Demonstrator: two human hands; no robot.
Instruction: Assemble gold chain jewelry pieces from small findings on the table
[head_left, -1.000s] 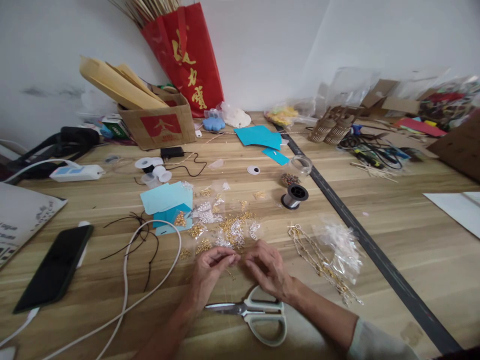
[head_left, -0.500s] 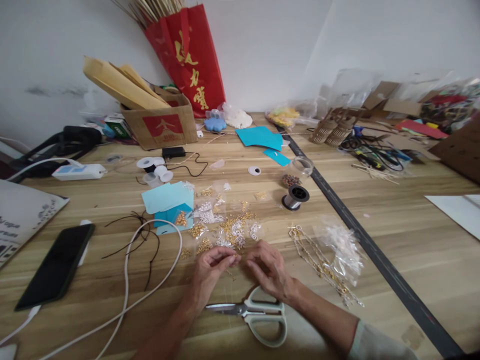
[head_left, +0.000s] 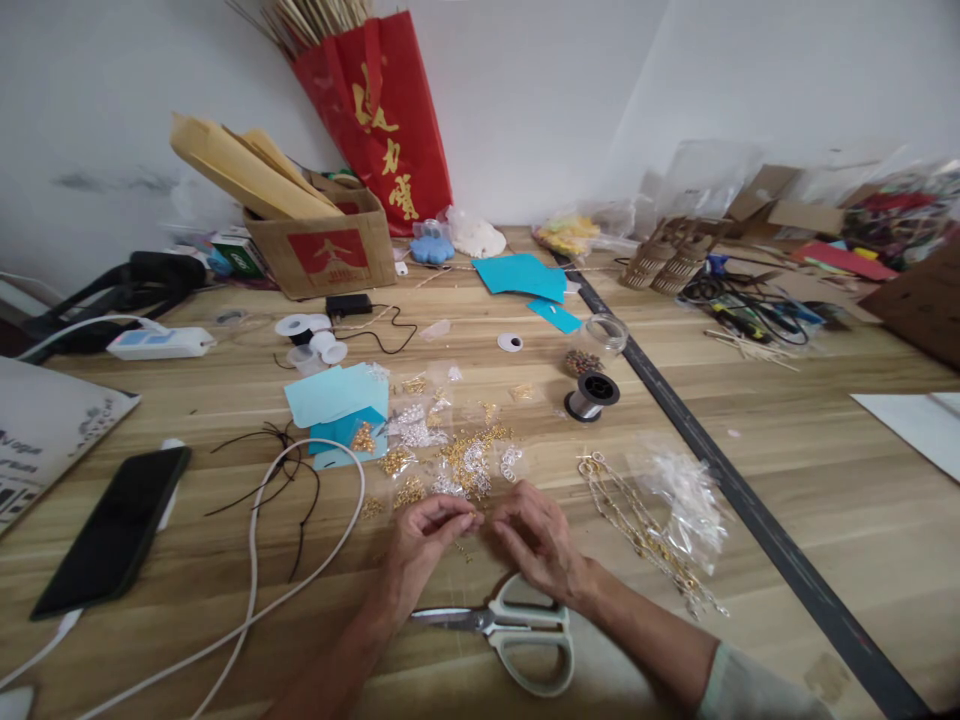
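Observation:
My left hand (head_left: 420, 545) is closed in a pinch, with a small gold bead (head_left: 472, 515) at its fingertips. Just below, a short row of tiny gold beads (head_left: 463, 552) lies by a faint thin line. My right hand (head_left: 538, 535) is curled with thumb and fingers drawn together close by; whatever is in it is too small to make out. Scissors (head_left: 525, 630) with pale handles lie under my wrists, blades to the left. Beyond my fingers are gold beads (head_left: 454, 460) and silver rings (head_left: 510, 462) on small clear bags.
Beaded chains (head_left: 637, 525) and a clear plastic bag (head_left: 686, 505) lie right. A wire spool (head_left: 592, 396) and a bead jar (head_left: 596, 345) stand farther back. A white cable (head_left: 253, 560) loops left beside a phone (head_left: 112, 530). Blue cards (head_left: 337, 395) lie behind it.

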